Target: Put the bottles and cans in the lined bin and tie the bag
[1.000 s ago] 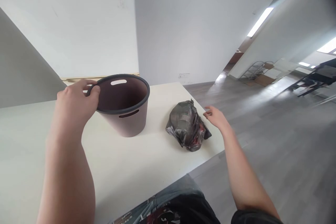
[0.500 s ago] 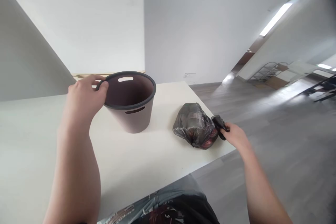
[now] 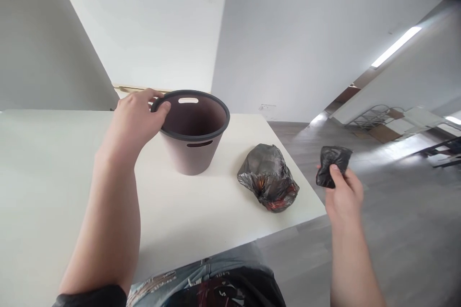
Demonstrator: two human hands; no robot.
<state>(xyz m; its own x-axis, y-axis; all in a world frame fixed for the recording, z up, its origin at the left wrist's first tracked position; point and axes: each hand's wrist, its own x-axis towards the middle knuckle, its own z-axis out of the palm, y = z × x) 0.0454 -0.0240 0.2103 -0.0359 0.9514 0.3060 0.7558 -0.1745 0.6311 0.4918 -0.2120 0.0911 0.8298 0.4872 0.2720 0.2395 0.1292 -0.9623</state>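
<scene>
My left hand (image 3: 142,114) grips the dark rim of a mauve waste bin (image 3: 192,156), thumb inside and fingers around the outer left edge. The bin stands upright on a white table (image 3: 201,218), with a slot handle on its near and far sides. Its visible inside is bare. My right hand (image 3: 342,187) pinches a folded black plastic bag (image 3: 333,162), held up beyond the table's right edge. A filled black plastic bag (image 3: 268,175) lies gathered on the table to the right of the bin, touched by neither hand; reddish contents show through.
The table's right edge drops to a grey wood-look floor (image 3: 298,254). White and grey walls (image 3: 273,48) rise behind the table. Farther off at right are a wire rack (image 3: 372,120), a cardboard box (image 3: 387,133) and dark furniture legs (image 3: 444,156).
My right hand has lifted the folded black bag off the table, up and to the right, away from the filled bag. My left hand stays on the bin rim. The view has shifted slightly.
</scene>
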